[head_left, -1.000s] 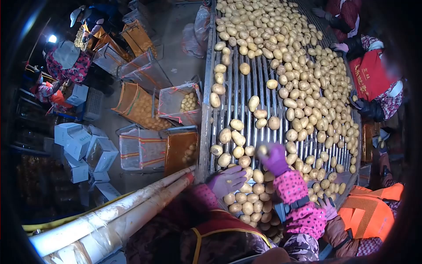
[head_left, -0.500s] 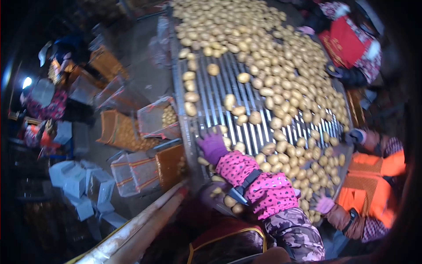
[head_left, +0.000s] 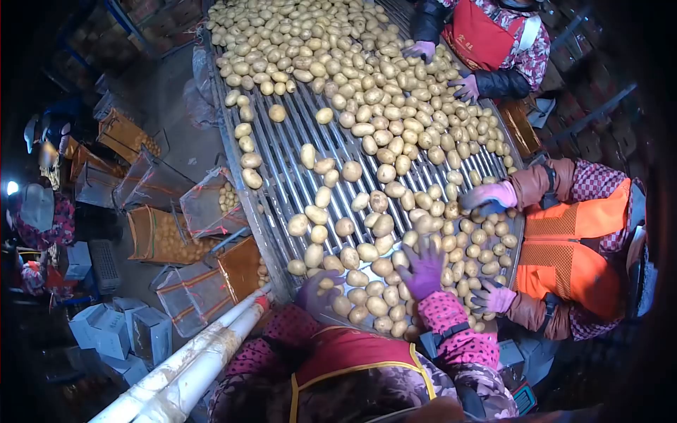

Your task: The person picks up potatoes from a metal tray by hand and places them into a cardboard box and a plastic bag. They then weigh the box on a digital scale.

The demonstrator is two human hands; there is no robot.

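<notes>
Potatoes [head_left: 381, 134] lie spread over a sorting table of metal rollers [head_left: 275, 151]. My right hand [head_left: 423, 271], in a purple glove, rests on potatoes near the table's lower end, its fingers spread. At the lower left of the rollers, my left hand [head_left: 321, 290] is against several potatoes; its gloved fingers are blurred, and whether they close on one is unclear. A pale bare patch shows between my hands among the potatoes.
A co-worker in an orange apron [head_left: 575, 240] stands at the right with both hands over the potatoes. Another in a red apron [head_left: 483, 39] reaches in at the top. White pipes [head_left: 204, 352], mesh bags [head_left: 169, 236] and boxes [head_left: 113, 331] are at the left.
The view has shifted. My right hand has moved down and right from the table's left part, and my left hand shows more clearly. The red-aproned co-worker's hands now lie on the potatoes.
</notes>
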